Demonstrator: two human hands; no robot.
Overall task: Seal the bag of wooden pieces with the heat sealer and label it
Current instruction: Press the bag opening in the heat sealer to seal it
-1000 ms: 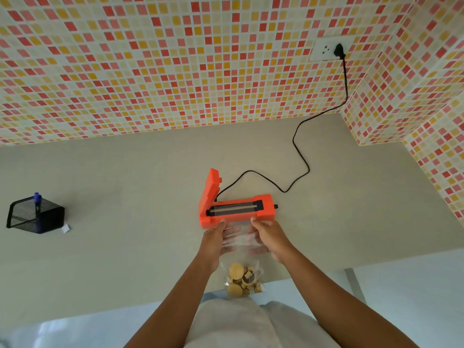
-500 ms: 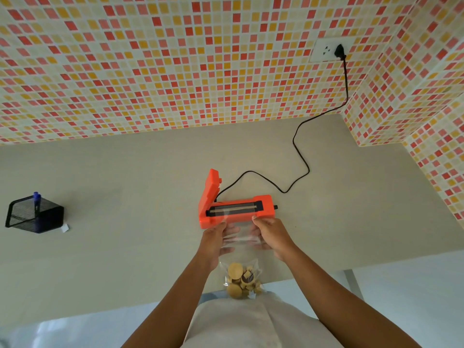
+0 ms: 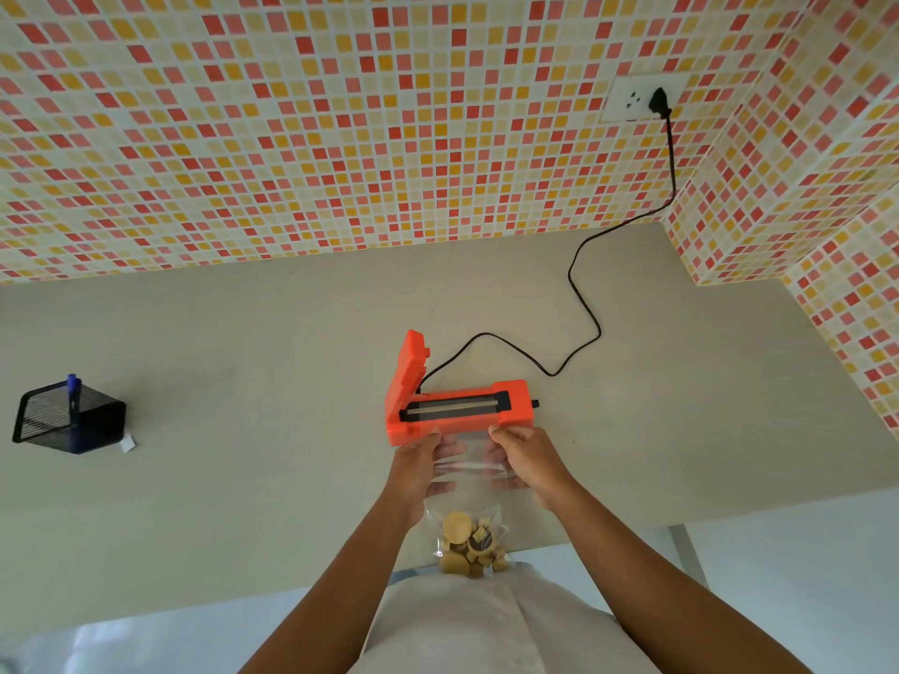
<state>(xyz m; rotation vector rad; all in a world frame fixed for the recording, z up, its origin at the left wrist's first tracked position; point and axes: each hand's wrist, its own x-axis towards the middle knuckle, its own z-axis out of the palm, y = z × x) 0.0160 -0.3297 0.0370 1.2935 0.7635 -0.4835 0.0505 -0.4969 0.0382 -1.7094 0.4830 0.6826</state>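
Note:
A clear plastic bag point(image 3: 469, 484) holds several round and blocky wooden pieces point(image 3: 469, 544) at its bottom, near the table's front edge. My left hand point(image 3: 421, 467) pinches the bag's top left corner and my right hand point(image 3: 528, 462) pinches its top right corner. The bag's mouth is stretched flat right at the front of the orange heat sealer point(image 3: 457, 406). The sealer's lid stands raised at its left end, leaving the dark sealing strip bare.
The sealer's black cord point(image 3: 584, 304) snakes across the grey table point(image 3: 243, 362) to a wall socket point(image 3: 637, 97). At the far left a black mesh holder point(image 3: 68, 423) contains a blue pen, with a small white slip point(image 3: 127, 445) beside it.
Both hands have edged the bag's mouth slightly forward toward the sealer's front. The wooden pieces have slid along with it.

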